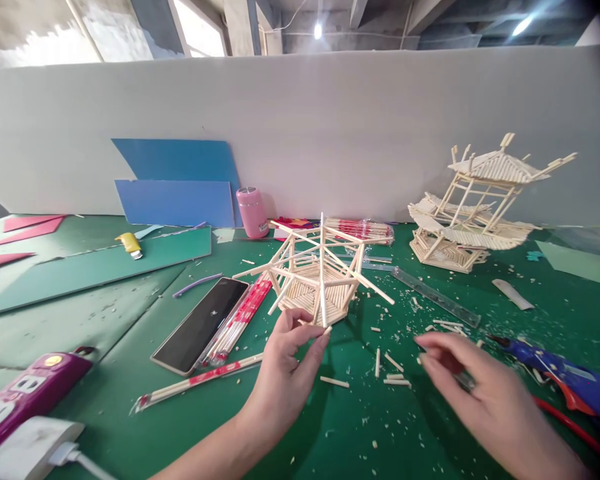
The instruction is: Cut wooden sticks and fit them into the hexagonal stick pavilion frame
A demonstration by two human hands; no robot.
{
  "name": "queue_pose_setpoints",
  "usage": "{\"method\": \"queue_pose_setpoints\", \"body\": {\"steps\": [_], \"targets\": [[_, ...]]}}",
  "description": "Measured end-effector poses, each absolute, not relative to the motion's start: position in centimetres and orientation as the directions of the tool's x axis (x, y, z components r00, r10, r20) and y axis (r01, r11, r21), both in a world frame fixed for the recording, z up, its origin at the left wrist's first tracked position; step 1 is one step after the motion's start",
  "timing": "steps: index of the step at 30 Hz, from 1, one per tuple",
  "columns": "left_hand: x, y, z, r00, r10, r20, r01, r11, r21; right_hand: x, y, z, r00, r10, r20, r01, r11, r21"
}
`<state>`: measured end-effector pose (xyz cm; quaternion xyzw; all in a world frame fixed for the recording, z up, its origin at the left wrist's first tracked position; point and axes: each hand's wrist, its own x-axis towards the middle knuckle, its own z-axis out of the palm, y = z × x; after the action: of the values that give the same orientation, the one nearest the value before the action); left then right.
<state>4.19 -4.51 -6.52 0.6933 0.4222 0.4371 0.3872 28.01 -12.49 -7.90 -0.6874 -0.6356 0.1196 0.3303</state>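
A small pavilion frame of pale wooden sticks [284,273], with a six-sided slatted base, stands in the middle of the table. My left hand [295,357] is at its near side, thumb and forefinger pinched on the near end of a wooden stick [323,280] that juts out from the frame. To the right, over the table, hovers my right hand [473,387]. Its thumb and forefinger are a little apart, and I see nothing clearly held between them. Several short cut stick pieces [394,382] lie between the two hands.
A blue glue gun [555,370] with a red cable lies at the right. Behind stand a finished-looking stick pavilion [485,220] and a pink flask [253,213]. A phone [200,323], packaged sticks [245,313], a clear ruler [435,297] and a purple power strip [35,387] are around.
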Motion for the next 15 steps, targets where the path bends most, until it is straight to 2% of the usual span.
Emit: {"method": "queue_pose_setpoints", "body": {"steps": [3, 6, 8, 12, 15], "targets": [[4.7, -4.9, -5.9, 0.260, 0.946, 0.193, 0.185, -0.245, 0.952, 22.8, -9.7, -6.1, -0.041, 0.985, 0.169, 0.570, 0.162, -0.806], [5.1, -5.6, -5.0, 0.445, 0.889, -0.110, 0.080, 0.083, 0.993, 19.8, -9.0, -6.2, -0.095, 0.988, 0.120, 0.231, 0.139, -0.963], [5.2, -5.9, -4.6, 0.508, 0.835, -0.209, 0.039, 0.220, 0.975, 18.9, -9.2, -6.8, -0.055, 0.993, 0.108, 0.072, 0.112, -0.991], [5.1, -6.2, -4.4, 0.549, 0.783, -0.292, -0.028, 0.367, 0.930, 18.5, -9.5, -7.9, 0.010, 0.998, 0.065, -0.122, 0.066, -0.990], [4.9, -6.1, -4.6, 0.545, 0.788, -0.286, 0.050, 0.310, 0.949, 18.6, -9.4, -8.4, 0.073, 0.997, 0.004, -0.233, 0.021, -0.972]]}}
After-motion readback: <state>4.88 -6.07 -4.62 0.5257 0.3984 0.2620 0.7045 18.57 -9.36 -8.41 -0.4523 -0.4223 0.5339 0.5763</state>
